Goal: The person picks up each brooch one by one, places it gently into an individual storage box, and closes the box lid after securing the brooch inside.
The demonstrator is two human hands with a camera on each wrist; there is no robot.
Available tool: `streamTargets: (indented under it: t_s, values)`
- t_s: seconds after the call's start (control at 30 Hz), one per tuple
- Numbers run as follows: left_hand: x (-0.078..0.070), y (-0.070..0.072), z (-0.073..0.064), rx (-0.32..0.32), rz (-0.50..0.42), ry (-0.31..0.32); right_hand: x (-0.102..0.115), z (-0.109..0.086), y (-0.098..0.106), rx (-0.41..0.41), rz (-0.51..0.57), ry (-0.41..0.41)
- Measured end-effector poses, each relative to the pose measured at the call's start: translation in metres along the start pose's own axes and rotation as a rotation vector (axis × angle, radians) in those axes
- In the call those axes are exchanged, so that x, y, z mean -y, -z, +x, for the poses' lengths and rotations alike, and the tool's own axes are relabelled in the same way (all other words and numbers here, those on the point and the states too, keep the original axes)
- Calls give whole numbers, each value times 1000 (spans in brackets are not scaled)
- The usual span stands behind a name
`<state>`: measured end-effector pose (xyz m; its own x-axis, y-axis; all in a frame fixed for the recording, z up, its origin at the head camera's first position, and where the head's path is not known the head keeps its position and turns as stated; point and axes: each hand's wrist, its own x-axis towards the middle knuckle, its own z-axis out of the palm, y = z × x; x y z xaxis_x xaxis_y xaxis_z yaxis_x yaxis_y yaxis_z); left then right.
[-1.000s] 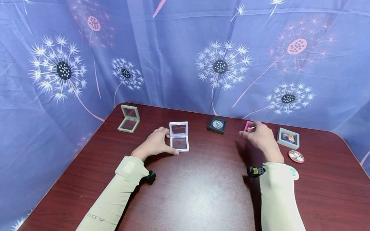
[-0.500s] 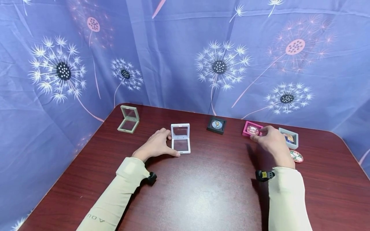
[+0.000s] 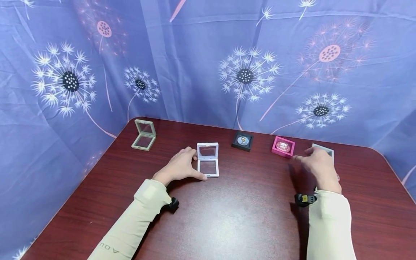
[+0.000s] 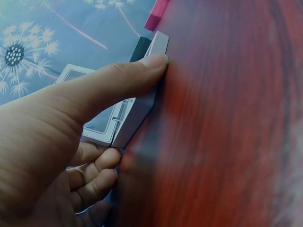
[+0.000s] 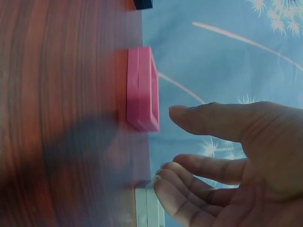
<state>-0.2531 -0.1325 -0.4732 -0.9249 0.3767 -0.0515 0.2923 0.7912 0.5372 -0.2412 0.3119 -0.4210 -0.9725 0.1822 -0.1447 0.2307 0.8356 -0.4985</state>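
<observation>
My left hand grips a white hinged display case, which stands unfolded with its lid upright. The thumb presses the front edge, and the fingers lie along the left side, as the left wrist view shows. My right hand is lifted over the table with its fingers loosely bent and nothing between them. Just left of its fingertips lies a pink display case framing a round red-and-white disc. Behind and below that hand is a pale grey case, mostly hidden by it.
A black case with a round picture lies at the back middle. An unfolded sage-green case stands at the back left. The dark red table meets a blue dandelion-print curtain behind.
My right hand has left the pink case and moved right over the grey one. The white case has slid slightly right and towards me with my left hand.
</observation>
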Motion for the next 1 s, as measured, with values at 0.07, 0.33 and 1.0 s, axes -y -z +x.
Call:
streamTargets:
  t_s: [0.07, 0.33, 1.0]
  values:
    - [-2, -1, 0, 0, 5, -6, -5, -1, 3, -7, 6, -1]
    - [-11, -4, -1, 3, 23, -13, -21, -5, 15, -84, 2, -13]
    - [-17, -10, -3, 7, 27, -17, -47, -13, 31, -38, -35, -241]
